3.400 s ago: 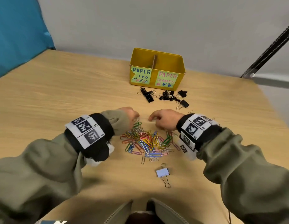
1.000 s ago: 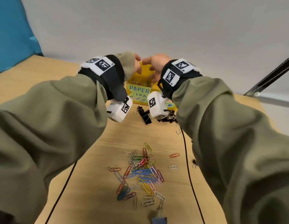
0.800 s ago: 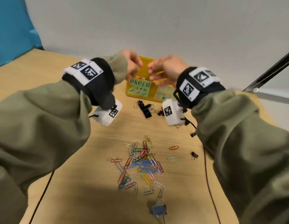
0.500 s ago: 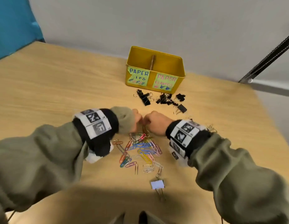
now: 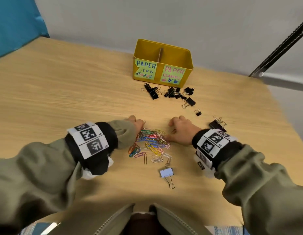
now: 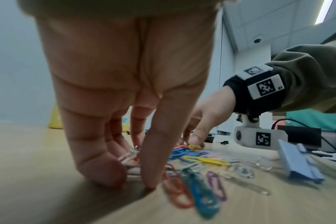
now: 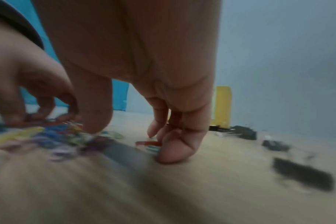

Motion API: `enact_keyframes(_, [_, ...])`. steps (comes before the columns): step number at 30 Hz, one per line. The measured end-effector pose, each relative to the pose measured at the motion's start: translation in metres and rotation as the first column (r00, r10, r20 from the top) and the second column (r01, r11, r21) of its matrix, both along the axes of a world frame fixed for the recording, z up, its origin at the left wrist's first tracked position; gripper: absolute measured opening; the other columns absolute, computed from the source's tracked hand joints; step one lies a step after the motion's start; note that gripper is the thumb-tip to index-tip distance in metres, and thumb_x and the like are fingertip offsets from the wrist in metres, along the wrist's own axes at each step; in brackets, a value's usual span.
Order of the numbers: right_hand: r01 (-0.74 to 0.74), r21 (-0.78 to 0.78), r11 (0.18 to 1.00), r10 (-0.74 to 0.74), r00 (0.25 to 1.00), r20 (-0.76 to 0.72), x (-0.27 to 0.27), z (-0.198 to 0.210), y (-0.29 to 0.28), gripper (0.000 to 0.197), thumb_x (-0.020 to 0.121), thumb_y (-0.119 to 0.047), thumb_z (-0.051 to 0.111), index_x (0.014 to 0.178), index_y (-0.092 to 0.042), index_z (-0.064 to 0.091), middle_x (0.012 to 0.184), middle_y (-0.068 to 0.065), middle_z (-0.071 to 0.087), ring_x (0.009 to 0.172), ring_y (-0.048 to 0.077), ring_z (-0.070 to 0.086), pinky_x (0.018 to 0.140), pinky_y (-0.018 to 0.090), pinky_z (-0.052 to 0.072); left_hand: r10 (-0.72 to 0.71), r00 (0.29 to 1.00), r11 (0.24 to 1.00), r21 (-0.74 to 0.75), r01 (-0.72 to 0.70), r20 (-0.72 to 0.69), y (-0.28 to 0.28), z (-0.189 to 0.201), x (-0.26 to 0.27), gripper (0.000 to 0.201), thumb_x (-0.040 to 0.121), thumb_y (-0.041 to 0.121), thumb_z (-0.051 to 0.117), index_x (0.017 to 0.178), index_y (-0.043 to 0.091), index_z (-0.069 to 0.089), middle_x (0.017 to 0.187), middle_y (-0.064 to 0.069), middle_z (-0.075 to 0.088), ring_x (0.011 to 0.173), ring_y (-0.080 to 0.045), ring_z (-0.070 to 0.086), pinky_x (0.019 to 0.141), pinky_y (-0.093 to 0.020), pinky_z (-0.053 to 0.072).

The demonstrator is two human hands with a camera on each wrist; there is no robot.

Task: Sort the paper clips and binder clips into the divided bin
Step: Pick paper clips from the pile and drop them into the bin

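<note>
Paper clips [image 5: 150, 145], coloured, lie in a loose heap on the wooden table [image 5: 62, 92], between the two hands and spilling toward the near edge. Left hand [image 5: 134, 122] sits at the heap's left far corner; in the left wrist view its fingers [image 6: 98, 151] point down and curl in, tips on the table, a few silver and red clips caught between them and the thumb. Right hand [image 5: 180, 131] is at the heap's right side, fingers curled under; in the right wrist view a red clip [image 7: 147, 143] lies just beside the bent fingertips, touching or not I cannot tell, the picture being blurred. Whether this hand grips anything is not clear.

Blue binder clip [image 5: 167, 173] lies alone at the near side of the heap. Black binder clips [image 5: 171, 94] are scattered just near of the yellow divided bin [image 5: 164, 65], which stands at the far side by the wall; a few more black ones [image 5: 216, 125] lie right of the right hand. Bin labels read PAPER ..IPS, left, and PAPER CLAMPS, right; the bin's contents are hidden by its front wall.
</note>
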State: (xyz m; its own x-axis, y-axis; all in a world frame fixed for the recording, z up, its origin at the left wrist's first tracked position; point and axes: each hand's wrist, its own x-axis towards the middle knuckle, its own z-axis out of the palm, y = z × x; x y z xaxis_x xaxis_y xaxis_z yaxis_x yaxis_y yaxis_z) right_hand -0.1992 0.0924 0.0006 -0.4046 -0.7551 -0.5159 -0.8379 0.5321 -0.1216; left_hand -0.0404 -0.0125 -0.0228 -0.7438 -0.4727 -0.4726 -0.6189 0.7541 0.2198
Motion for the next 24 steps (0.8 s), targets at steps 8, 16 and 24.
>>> enact_keyframes(8, [-0.078, -0.011, 0.997, 0.078, 0.993, 0.089, 0.027, -0.001, 0.029, 0.100, 0.061, -0.052, 0.077, 0.140, -0.015, 0.028, 0.129, 0.007, 0.036, 0.121, 0.024, 0.039, 0.103, 0.039, 0.042, 0.002, 1.000, 0.999, 0.034, -0.002, -0.024, 0.011, -0.001, 0.015, 0.105, 0.045, 0.044, 0.080, 0.134, 0.022, 0.030, 0.117, -0.003, 0.044, 0.102, -0.019, 0.055, 0.087, -0.037, 0.054])
enact_keyframes(16, [-0.130, -0.075, 0.989, 0.135, 0.988, 0.070, 0.046, -0.005, 0.005, 0.093, 0.060, -0.036, 0.082, 0.135, -0.010, 0.034, 0.122, 0.009, 0.039, 0.114, 0.027, 0.048, 0.096, 0.037, 0.047, 0.128, 0.988, 0.990, 0.043, -0.132, 0.090, 0.037, 0.013, -0.017, 0.094, 0.061, 0.022, 0.083, 0.137, 0.007, 0.030, 0.134, -0.012, 0.036, 0.124, -0.027, 0.043, 0.103, -0.034, 0.041])
enact_keyframes(24, [-0.169, -0.195, 0.966, 0.183, 0.982, 0.055, 0.045, -0.009, -0.017, 0.050, 0.083, -0.014, 0.064, 0.128, -0.005, 0.044, 0.125, 0.016, 0.046, 0.110, 0.029, 0.053, 0.084, 0.025, 0.039, 0.199, 0.980, 0.977, 0.066, -0.201, 0.033, 0.021, 0.011, -0.037, 0.032, 0.092, 0.008, 0.048, 0.124, 0.003, 0.046, 0.127, -0.010, 0.050, 0.116, -0.022, 0.053, 0.081, -0.019, 0.043])
